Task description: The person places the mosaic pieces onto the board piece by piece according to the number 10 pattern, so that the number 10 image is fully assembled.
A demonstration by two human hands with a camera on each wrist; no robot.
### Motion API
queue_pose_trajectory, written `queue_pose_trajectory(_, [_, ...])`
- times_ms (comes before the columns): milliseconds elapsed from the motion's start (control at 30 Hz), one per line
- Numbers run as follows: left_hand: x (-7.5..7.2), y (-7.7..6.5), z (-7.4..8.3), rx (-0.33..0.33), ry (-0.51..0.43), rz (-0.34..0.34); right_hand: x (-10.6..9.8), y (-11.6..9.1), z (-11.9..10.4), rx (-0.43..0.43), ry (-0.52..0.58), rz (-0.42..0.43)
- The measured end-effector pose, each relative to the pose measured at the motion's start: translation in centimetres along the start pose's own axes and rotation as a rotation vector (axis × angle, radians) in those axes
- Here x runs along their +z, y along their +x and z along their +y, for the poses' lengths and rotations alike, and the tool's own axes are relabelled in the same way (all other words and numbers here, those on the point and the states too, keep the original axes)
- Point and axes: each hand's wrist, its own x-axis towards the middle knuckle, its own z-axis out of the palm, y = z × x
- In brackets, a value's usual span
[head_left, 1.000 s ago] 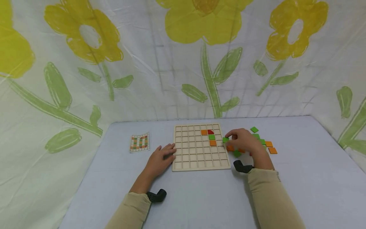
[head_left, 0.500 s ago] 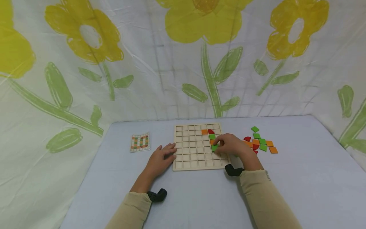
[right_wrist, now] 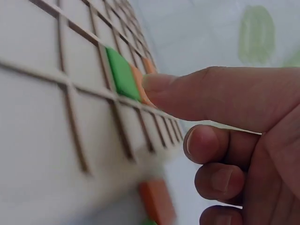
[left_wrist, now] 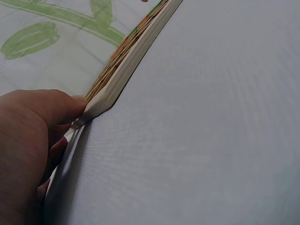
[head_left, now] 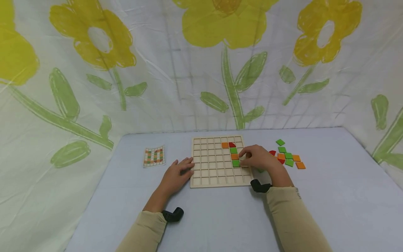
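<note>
At twelve o'clock hangs a wrinkled flowered sheet (head_left: pixel 189 77); on the smooth table (head_left: pixel 207 217) lies the gridded wooden board (head_left: pixel 209 165). The left hand (head_left: pixel 176 176) touches it at nine, fingers loose; the right hand (head_left: pixel 260 159), at three, thumb and forefinger apart, is beside a square tile (head_left: pixel 235 163).

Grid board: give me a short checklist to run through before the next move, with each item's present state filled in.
1. Grid board touched by left hand at its left edge: ok.
2. Nearest green tile within one square: ok.
3. Right hand free of tiles: ok, none shows in it.
4. Pattern card face up, uncovered: ok.
5. Loose tiles all visible: not ok, right hand hides some.
</note>
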Motion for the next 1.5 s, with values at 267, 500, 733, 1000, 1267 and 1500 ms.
queue_pose_trajectory(267, [0.0,0.0,0.0,-0.007,-0.003,-0.008,-2.5,-1.6,3.0,0.138,0.031,0.040])
queue_pose_trajectory(500, [0.0,0.0,-0.1,-0.002,-0.010,-0.008,-4.3,-3.0,4.4,0.176,0.018,-0.013])
queue_pose_trajectory(733, [-0.1,0.1,-0.2,0.006,-0.007,-0.008,-5.5,-4.2,5.4,0.183,-0.016,-0.014])
queue_pose_trajectory(1000, [0.0,0.0,-0.1,0.001,-0.005,-0.003,-5.7,-4.0,7.9,0.302,0.022,0.167])
queue_pose_trajectory(1267, [0.1,-0.1,-0.1,0.003,-0.003,-0.002,-4.4,-2.6,7.9,0.359,0.028,0.173])
queue_pose_trajectory(1500, [0.1,0.0,-0.2,0.007,-0.007,0.000,-4.1,-2.6,7.3,0.327,0.039,0.197])
